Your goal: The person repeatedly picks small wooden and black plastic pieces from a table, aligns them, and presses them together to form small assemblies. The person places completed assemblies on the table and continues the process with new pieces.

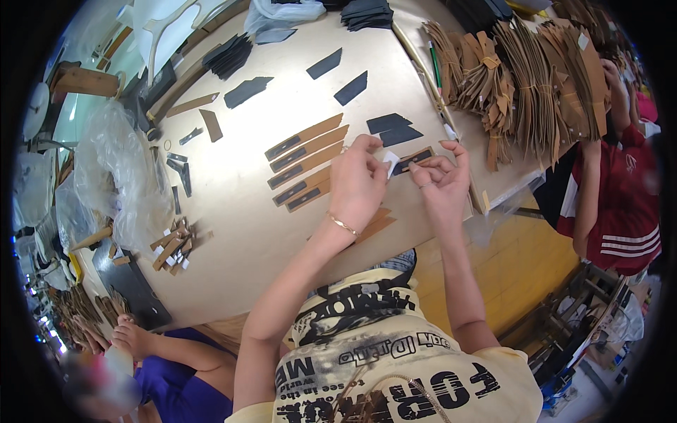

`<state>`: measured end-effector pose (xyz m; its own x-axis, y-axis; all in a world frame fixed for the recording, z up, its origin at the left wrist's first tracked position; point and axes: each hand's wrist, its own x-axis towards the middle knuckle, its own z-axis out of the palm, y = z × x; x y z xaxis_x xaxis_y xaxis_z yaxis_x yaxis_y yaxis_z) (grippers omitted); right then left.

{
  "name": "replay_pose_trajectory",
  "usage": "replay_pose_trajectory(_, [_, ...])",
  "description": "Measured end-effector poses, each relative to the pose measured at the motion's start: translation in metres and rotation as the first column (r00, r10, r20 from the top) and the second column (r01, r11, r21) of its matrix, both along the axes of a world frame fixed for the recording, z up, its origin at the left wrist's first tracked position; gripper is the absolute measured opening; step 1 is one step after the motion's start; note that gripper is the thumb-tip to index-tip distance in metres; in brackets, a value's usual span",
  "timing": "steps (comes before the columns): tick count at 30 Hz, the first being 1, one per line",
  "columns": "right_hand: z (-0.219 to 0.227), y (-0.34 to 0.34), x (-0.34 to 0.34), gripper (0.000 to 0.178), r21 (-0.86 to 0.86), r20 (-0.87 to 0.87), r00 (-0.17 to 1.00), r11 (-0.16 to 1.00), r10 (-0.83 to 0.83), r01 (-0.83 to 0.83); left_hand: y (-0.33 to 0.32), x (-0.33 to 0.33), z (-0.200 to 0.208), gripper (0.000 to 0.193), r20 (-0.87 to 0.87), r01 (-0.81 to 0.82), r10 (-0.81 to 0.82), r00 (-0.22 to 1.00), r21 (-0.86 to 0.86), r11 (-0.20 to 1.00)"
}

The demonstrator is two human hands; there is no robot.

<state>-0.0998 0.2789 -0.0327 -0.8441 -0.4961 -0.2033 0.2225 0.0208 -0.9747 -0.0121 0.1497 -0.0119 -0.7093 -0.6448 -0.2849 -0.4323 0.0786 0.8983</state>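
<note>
My left hand is closed in a pinch on a small white slip. Just right of it, my right hand has its thumb and fingers on the end of a brown strip with a dark patch. Beside my left hand, several brown strips with dark patches lie in a slanted row, the lower ones partly hidden by the hand. More brown strips show under my left wrist. Black cut pieces lie just beyond my hands.
Bundled brown pieces fill the far right, near a green pencil. Black stacks lie at the back. Small brown offcuts are heaped at left, near clear plastic. One person in red is at right, another in purple at lower left.
</note>
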Motion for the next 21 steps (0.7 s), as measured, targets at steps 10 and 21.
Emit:
replay_pose_trajectory(10, [-0.002, 0.0, 0.003, 0.059, -0.011, -0.039, 0.999, 1.0, -0.02, 0.019, 0.033, -0.003, -0.012, 0.02, -0.044, -0.248, 0.27, 0.962, 0.275, 0.929])
replay_pose_trajectory(21, [0.003, 0.001, 0.004, 0.062, 0.078, -0.128, 0.988, 0.994, 0.091, -0.082, 0.035, -0.008, -0.019, 0.033, -0.06, -0.148, 0.147, 0.987, -0.014, 0.989])
